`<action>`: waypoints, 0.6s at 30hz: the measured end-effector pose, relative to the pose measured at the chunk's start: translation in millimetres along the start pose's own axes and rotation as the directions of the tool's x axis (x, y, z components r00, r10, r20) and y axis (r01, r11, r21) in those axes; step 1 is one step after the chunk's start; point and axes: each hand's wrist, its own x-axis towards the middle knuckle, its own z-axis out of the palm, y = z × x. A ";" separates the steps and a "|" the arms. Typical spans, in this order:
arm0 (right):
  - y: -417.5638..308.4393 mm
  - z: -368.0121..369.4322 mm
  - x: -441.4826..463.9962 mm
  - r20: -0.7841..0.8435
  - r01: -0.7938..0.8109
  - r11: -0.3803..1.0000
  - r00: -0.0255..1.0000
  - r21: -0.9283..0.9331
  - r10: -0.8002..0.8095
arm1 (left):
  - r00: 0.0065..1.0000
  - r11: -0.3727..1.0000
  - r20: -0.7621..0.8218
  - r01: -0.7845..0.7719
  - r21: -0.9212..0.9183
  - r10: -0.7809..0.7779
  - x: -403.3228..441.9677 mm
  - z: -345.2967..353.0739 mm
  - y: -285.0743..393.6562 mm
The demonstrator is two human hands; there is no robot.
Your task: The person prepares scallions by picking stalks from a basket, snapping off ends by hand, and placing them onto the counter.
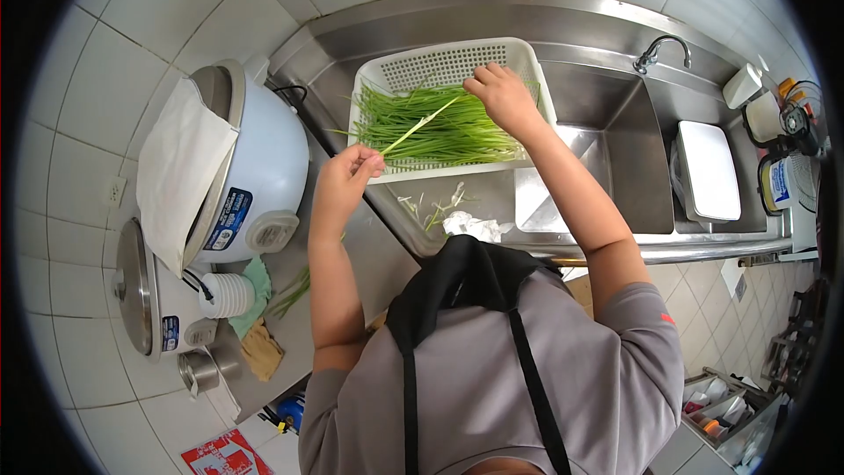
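A white perforated plastic basket (519, 57) holds a thick layer of long, thin green onions (413, 127). Over its near left corner, my left hand (352, 167) pinches the end of a pale green onion stalk (422, 124). That stalk slants up to the right across the basket. At its upper end is my right hand (503, 97), above the basket, its fingers closed on the stalk; the exact grip is partly hidden. Below the basket, trimmed onion scraps (435, 209) and a crumpled white piece (475, 226) lie on the steel surface.
A steel sink (615, 132) with a faucet (661, 51) is on the right, with a white lidded container (708, 171) beyond. At left stand a large rice cooker (272, 158) under a white cloth and a smaller cooker (163, 303). Several stacked white bowls (233, 295) are nearby.
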 end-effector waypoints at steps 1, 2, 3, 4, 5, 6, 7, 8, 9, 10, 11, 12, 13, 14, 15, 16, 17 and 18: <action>0.4 2.1 0.2 -0.003 -0.003 1.000 1.000 -0.004 0.003 | 1.000 1.000 0.003 0.005 -0.008 -0.005 -1.5 -1.5 -0.2; 1.0 4.6 0.0 -0.007 -0.007 1.000 1.000 -0.007 0.007 | 1.000 1.000 0.001 0.005 -0.029 -0.005 -2.2 -3.3 -3.4; 2.8 8.4 -0.6 -0.013 -0.033 0.999 0.999 -0.003 0.033 | 1.000 0.999 -0.002 0.006 -0.049 -0.006 -2.6 -5.3 -8.5; 5.3 12.0 -0.8 -0.019 -0.058 0.998 0.998 0.002 0.058 | 1.000 0.998 -0.006 0.006 -0.069 -0.007 -3.0 -7.9 -12.2; 8.1 15.1 -1.4 -0.025 -0.083 0.997 0.996 0.006 0.083 | 1.000 0.996 -0.017 0.021 -0.082 -0.022 -3.9 -11.9 -14.6; 10.2 15.3 -1.7 -0.036 -0.121 0.992 0.992 0.048 0.123 | 0.999 0.995 -0.028 0.035 -0.095 -0.038 -4.7 -15.8 -15.6; 12.3 15.5 -2.1 -0.045 -0.157 0.984 0.986 0.090 0.161 | 0.998 0.993 -0.039 0.050 -0.109 -0.054 -5.0 -17.8 -15.8; 13.4 16.4 -1.7 -0.052 -0.190 0.973 0.979 0.133 0.198 | 0.997 0.991 -0.055 0.044 -0.128 -0.051 -3.2 -16.7 -15.4; 11.1 15.8 0.9 -0.077 -0.205 0.950 0.971 0.236 0.228 | 0.996 0.988 -0.074 0.037 -0.148 -0.048 0.9 -13.0 -12.8; 5.5 13.7 4.3 -0.097 -0.212 0.917 0.961 0.337 0.258 | 0.994 0.985 -0.095 0.030 -0.170 -0.047 5.6 -7.9 -10.3; -1.4 11.6 7.3 -0.111 -0.214 0.874 0.951 0.437 0.289 | 0.991 0.975 -0.134 -0.016 -0.221 -0.014 12.7 0.9 -9.5; -10.6 5.3 11.6 -0.048 -0.254 0.784 0.940 0.567 0.339 | 0.984 0.961 -0.175 -0.061 -0.270 0.014 23.0 13.9 -10.3; -21.6 -4.9 17.4 0.024 -0.293 0.673 0.925 0.679 0.378 | 0.975 0.943 -0.217 -0.109 -0.315 0.041 33.7 27.4 -11.7; -30.3 -12.6 23.2 0.100 -0.329 0.546 0.908 0.771 0.406 | 0.963 0.933 -0.254 -0.169 -0.317 0.088 45.6 41.5 -14.2; -36.1 -15.8 27.5 0.143 -0.333 0.460 0.906 0.823 0.399 | 0.947 0.920 -0.290 -0.229 -0.317 0.136 57.3 55.0 -16.6; -39.4 -14.9 31.0 0.166 -0.321 0.387 0.909 0.865 0.383 | 0.927 0.936 -0.330 -0.265 -0.233 0.181 68.6 66.1 -17.7; -41.8 -13.7 34.1 0.187 -0.309 0.310 0.912 0.899 0.366 | 0.903 0.944 -0.364 -0.296 -0.146 0.227 79.1 76.0 -18.5; -43.4 -12.8 36.2 0.208 -0.299 0.231 0.914 0.926 0.348 | 0.878 0.945 -0.392 -0.322 -0.058 0.275 83.7 83.6 -18.0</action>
